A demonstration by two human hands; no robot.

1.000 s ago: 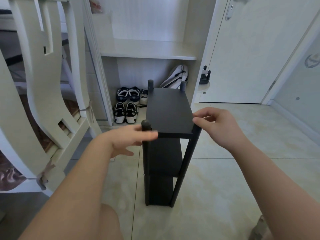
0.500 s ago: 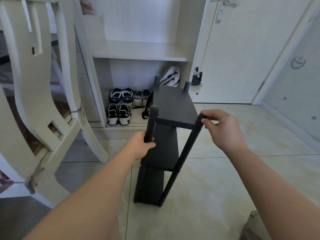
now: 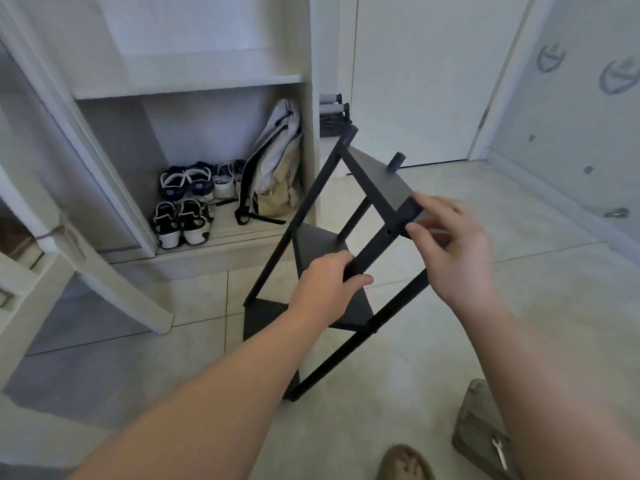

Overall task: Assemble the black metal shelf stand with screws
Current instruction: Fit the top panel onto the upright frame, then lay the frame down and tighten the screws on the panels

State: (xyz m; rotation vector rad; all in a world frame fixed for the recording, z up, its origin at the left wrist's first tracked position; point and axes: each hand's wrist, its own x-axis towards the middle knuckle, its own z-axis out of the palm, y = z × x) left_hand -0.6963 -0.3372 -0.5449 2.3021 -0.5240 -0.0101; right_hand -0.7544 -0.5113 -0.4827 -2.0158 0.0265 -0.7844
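The black metal shelf stand (image 3: 372, 183) leans sharply to the right over the tiled floor, its three shelves and four round posts all joined. My left hand (image 3: 327, 287) grips one near post about halfway up. My right hand (image 3: 446, 244) holds the near edge of the top shelf at its corner, fingers curled over the panel. A small screw hole shows in the post just left of my right fingers. No loose screws are visible.
A white cabinet (image 3: 194, 84) with shoes (image 3: 181, 220) and a grey backpack (image 3: 273, 168) stands behind. A white chair leg (image 3: 114, 282) slants at left. A small box with a wrench (image 3: 498, 452) lies at lower right by my foot (image 3: 403, 462). A white door (image 3: 415, 77) is behind.
The stand went from upright to strongly tilted rightward. My left hand slid from the post's top to a grip lower down it; my right hand stayed on the top shelf's corner.
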